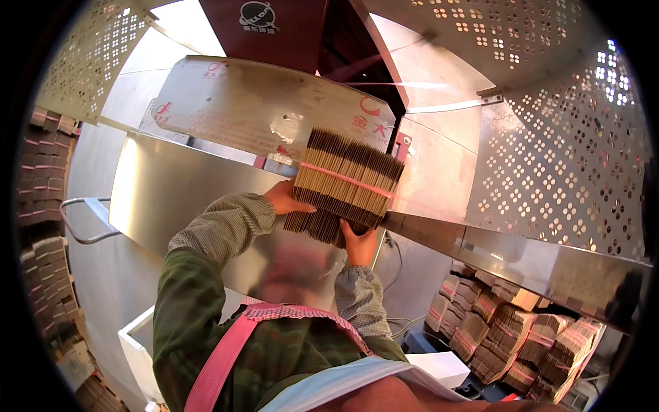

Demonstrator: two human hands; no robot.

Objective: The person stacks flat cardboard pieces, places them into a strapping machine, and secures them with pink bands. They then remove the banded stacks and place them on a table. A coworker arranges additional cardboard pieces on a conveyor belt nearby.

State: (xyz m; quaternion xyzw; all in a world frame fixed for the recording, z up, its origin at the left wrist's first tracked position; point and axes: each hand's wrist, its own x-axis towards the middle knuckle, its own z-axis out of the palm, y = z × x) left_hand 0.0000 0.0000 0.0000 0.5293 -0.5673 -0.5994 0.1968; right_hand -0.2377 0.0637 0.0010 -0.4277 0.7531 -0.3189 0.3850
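Brown card bundle [350,192]: many thin pieces packed on edge, their ridged rims making a ribbed block; it is between the two hands, in front of the printed metal plate [274,103].
Pink band [347,180]: a narrow, smooth strip drawn straight across the ribs.
Left hand [281,198]: clamped on the bundle's left side, thumb along the near face.
Right hand [360,244]: clamped on the near right part, thumb upright against the card; its fingers are mostly hidden.
Step in hand: judging by the grip, steadying and handling one banded bundle.
Next move calls for: level, matched pressure from both hands, so that the loose-edged pieces do not slide under the band.
Steel desk [151,185]: smooth and glossy; whether the bundle touches it is hard to tell from above.
Perforated panels [528,151]: curved metal, punched with clustered round holes.
Banded stacks [528,333]: similar brown card at lower right.
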